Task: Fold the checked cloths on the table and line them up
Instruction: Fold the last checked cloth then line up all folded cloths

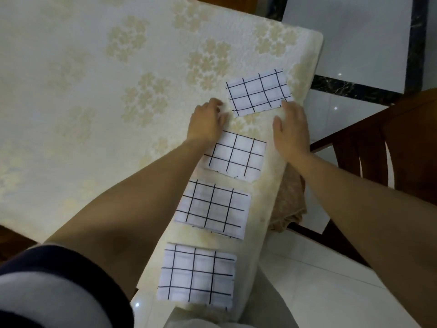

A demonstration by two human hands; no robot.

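Four folded checked cloths (pixel 214 209) lie in a row along the counter's (pixel 94 95) right edge, with narrow gaps between them and wide bare counter to the left. The left hand (pixel 208 120), loosely spread, rests beside the farthest cloth (pixel 259 92). The right hand (pixel 292 130) is flat, touches that cloth's near corner and holds nothing.

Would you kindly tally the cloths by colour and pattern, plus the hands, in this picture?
White folded cloths with black checks: 4
Crumpled tan cloth: 1
Bare hands, left hand and right hand: 2
Total: 7
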